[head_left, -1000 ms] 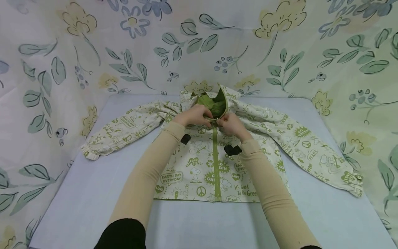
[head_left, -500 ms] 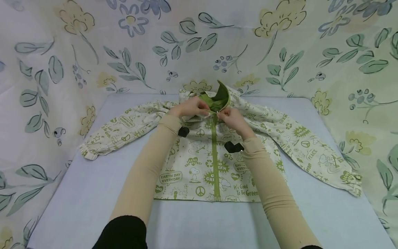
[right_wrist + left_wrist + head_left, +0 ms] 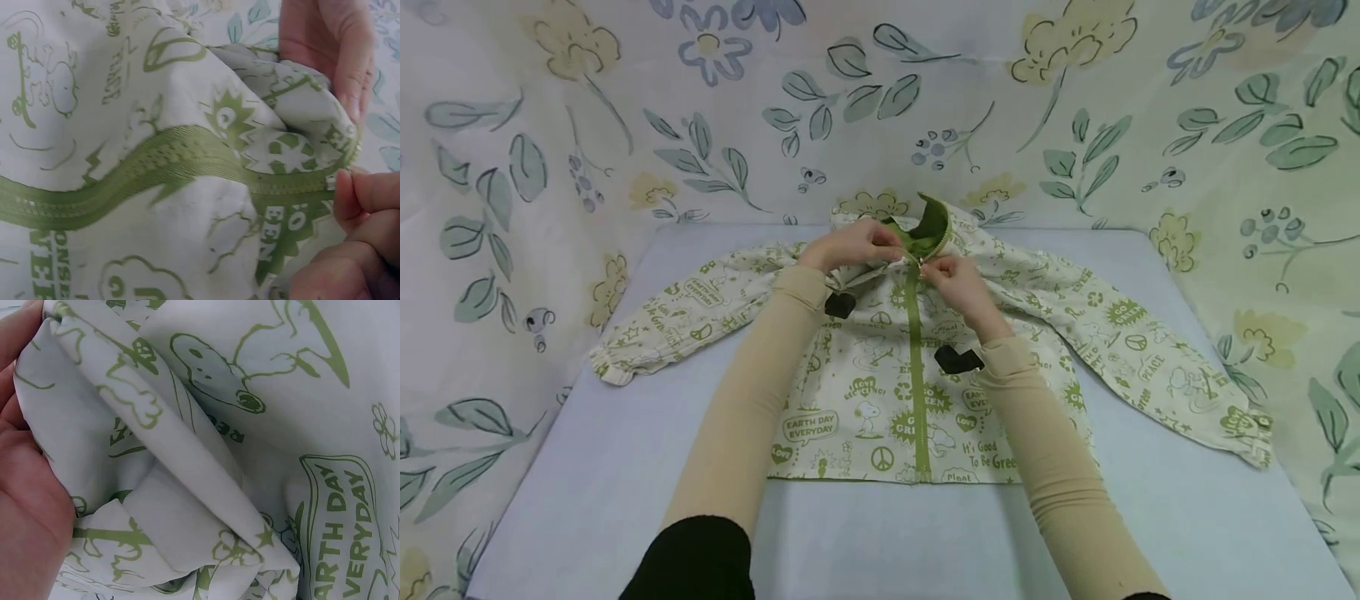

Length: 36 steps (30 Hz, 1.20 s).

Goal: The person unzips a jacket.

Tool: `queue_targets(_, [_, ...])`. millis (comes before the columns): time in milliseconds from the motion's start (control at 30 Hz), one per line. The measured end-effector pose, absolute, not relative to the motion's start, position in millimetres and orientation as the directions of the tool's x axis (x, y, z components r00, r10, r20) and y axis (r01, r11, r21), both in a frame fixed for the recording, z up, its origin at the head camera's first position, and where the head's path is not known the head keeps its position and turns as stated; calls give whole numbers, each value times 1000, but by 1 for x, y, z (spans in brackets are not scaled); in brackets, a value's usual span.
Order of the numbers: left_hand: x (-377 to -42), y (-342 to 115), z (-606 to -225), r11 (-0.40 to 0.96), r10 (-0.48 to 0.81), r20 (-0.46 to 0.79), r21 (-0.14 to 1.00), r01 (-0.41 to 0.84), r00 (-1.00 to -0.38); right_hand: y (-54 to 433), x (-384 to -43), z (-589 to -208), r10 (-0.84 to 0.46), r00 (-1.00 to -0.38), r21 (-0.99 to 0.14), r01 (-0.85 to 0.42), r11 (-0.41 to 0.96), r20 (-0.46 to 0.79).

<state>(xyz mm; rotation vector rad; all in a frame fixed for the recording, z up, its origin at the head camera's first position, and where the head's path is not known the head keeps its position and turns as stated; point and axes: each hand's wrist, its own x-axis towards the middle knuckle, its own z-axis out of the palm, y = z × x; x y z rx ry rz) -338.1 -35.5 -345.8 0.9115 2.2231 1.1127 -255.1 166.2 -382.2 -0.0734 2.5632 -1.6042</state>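
A white jacket [image 3: 868, 392] with green print lies spread on the table, its front zipper [image 3: 169, 164] joined below the chest. At the neck, the collar stands apart, showing green lining [image 3: 931, 227]. My right hand [image 3: 958, 287] pinches the zipper pull [image 3: 331, 182] between thumb and forefinger, just under the collar opening. My left hand [image 3: 857, 244] holds the zipper edge of the collar at the opposite side of the opening. In the left wrist view, folded jacket fabric [image 3: 156, 437] hangs beside the left palm, and the fingertips are partly out of frame.
Both jacket sleeves [image 3: 1142, 367] stretch out to the sides. The pale table [image 3: 850, 542] extends in front of the hem. A floral cloth [image 3: 880, 108] hangs behind and at both sides. Black straps [image 3: 958, 360] sit at the wrists.
Both hands have moved a little up toward the collar, the right hand carrying the zipper pull with it. The joined part of the zipper is longer, and the collar opening looks smaller.
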Motion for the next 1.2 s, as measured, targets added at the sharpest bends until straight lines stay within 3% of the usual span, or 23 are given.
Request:
queue_targets(333, [-337, -34, -341, 409, 743, -104, 853, 325, -661, 161, -251, -385, -57, -998, -917, -11, 398, -13])
queue_targets(600, [-333, -33, -342, 391, 716, -69, 863, 318, -694, 158, -249, -385, -46, -998, -905, 19, 425, -43])
queue_targets(833, [-331, -41, -338, 320, 680, 39, 883, 344, -732, 154, -246, -394, -41, -999, -879, 3, 476, -25])
queue_targets(1200, [-334, -47, -338, 306, 641, 66, 891, 334, -765, 151, -243, -394, -46, -999, -883, -12, 469, -11])
